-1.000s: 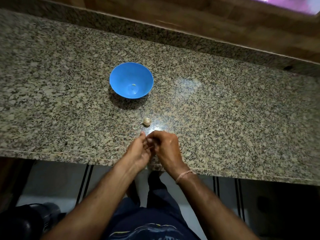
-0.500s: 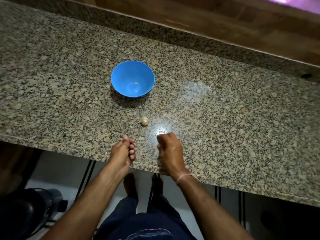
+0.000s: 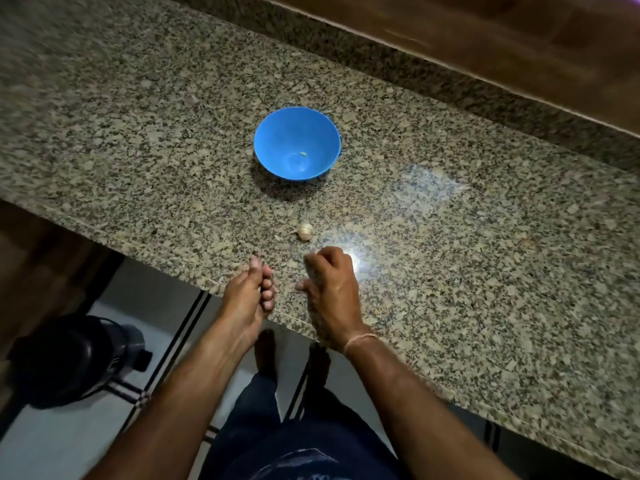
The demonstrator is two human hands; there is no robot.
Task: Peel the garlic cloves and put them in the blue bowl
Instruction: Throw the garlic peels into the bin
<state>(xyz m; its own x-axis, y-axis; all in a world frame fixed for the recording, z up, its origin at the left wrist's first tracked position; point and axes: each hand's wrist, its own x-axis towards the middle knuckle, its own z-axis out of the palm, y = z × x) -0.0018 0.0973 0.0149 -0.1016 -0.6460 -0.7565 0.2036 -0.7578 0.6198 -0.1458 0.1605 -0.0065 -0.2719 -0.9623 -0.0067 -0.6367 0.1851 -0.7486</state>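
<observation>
Bowl (image 3: 297, 143): plain bright blue, with one pale yellowish speck (image 3: 303, 153) inside.
Garlic bulb (image 3: 306, 231): off-white, faintly ribbed.
Countertop (image 3: 138, 133): granite speckled beige, grey and black.
Far wall (image 3: 485, 36): brown wood.
Wrist thread (image 3: 360, 339), right: pale orange.
Trousers (image 3: 294, 427): dark navy.
Floor (image 3: 166, 327): pale grey with black stripes.
Near-left floor object (image 3: 65, 358): black.

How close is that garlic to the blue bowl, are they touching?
Apart. The head view shows a stretch of bare granite counter between the garlic and the blue bowl.
</observation>
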